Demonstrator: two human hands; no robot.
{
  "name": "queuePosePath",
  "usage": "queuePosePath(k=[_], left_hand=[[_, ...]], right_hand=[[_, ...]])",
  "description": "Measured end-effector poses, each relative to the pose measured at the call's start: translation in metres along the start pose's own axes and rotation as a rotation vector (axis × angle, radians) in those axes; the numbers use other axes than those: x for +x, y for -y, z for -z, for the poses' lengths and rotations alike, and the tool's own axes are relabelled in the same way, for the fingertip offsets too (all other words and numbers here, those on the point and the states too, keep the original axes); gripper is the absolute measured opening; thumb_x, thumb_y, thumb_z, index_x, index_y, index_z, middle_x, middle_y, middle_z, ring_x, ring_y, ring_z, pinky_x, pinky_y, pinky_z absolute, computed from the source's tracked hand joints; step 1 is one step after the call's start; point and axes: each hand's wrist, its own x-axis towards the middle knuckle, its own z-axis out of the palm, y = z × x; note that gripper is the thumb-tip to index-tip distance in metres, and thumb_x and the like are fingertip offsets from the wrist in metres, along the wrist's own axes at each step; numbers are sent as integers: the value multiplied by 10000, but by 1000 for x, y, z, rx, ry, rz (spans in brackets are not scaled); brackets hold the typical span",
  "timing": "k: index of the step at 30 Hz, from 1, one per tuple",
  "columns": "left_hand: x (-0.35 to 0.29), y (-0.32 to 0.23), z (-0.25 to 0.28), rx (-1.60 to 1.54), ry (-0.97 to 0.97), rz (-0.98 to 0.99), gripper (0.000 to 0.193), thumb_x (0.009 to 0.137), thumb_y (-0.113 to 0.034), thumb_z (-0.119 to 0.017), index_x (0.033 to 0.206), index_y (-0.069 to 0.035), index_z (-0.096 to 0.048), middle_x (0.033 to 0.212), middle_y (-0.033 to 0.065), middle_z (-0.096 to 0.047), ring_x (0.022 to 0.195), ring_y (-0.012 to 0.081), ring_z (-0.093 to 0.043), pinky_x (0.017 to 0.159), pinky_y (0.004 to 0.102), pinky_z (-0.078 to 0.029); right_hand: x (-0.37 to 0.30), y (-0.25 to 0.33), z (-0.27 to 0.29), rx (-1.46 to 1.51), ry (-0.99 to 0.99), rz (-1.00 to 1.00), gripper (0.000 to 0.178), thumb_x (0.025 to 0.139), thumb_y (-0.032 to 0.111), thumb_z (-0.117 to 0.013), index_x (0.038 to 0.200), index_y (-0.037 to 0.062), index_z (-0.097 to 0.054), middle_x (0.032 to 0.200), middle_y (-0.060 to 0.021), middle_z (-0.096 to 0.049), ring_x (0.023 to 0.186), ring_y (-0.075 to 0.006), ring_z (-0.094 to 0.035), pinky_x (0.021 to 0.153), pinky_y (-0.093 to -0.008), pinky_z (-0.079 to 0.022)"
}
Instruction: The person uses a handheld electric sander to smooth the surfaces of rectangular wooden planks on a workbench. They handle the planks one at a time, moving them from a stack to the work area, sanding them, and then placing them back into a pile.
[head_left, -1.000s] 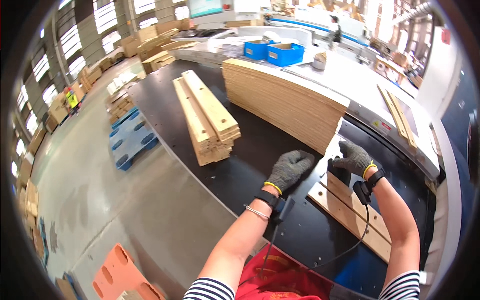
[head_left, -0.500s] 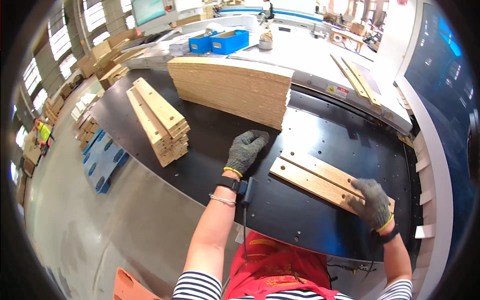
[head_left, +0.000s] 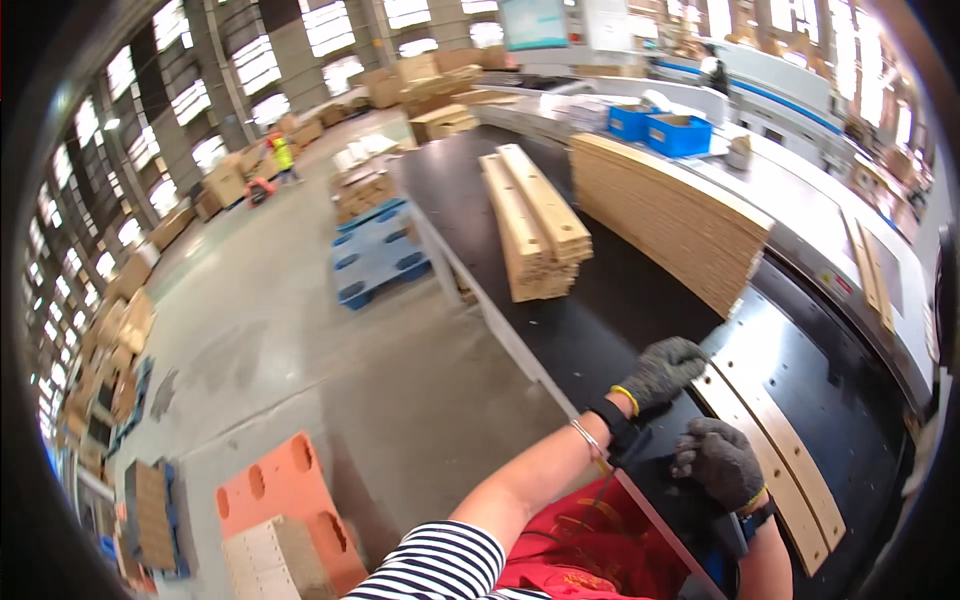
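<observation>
Two pale wooden slats with drilled holes lie side by side on the black table: a left slat (head_left: 748, 425) and a right slat (head_left: 790, 450). My left hand (head_left: 662, 376), in a grey knit glove with a yellow cuff, is beside the far end of the left slat. Its fingers are bent and close together; their undersides are hidden. My right hand (head_left: 720, 463), gloved alike, hovers left of the slats' middle, fingers curled in and no object showing in them. Beyond my left hand stands a long stack of boards (head_left: 665, 220) on edge.
A pile of drilled slats (head_left: 535, 235) lies on the black table (head_left: 450, 185) near its left edge. Blue bins (head_left: 680, 135) stand on the machine bed behind. On the floor are a blue pallet (head_left: 385, 255) and an orange pallet (head_left: 290, 490). A person in a yellow vest (head_left: 283, 155) is far off.
My view has swung left, so everything sits further right in it. My right hand has come off the near end of the slats to their left side, its fingers now curled.
</observation>
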Motion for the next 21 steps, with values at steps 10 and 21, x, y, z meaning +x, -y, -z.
queuePosePath(k=[10,21], left_hand=[[-11,-15,-6,18,-52,30,284,1024,-253,-721,1176,-16,-759,1147,137,-755,1075,248,-715,992,366,-551],[-5,-15,-9,68,-37,15,260,1032,-216,-716,1183,-10,-758,1160,129,-759,1093,210,-713,1004,349,-553]], right_hand=[[6,-10,12,-95,49,57,398,969,174,-792,1287,-32,-670,1080,-171,-767,874,-263,-752,813,-416,-640],[6,-8,18,-149,47,50,433,968,190,-801,1305,-49,-669,1102,-192,-774,896,-260,-763,818,-405,-641]])
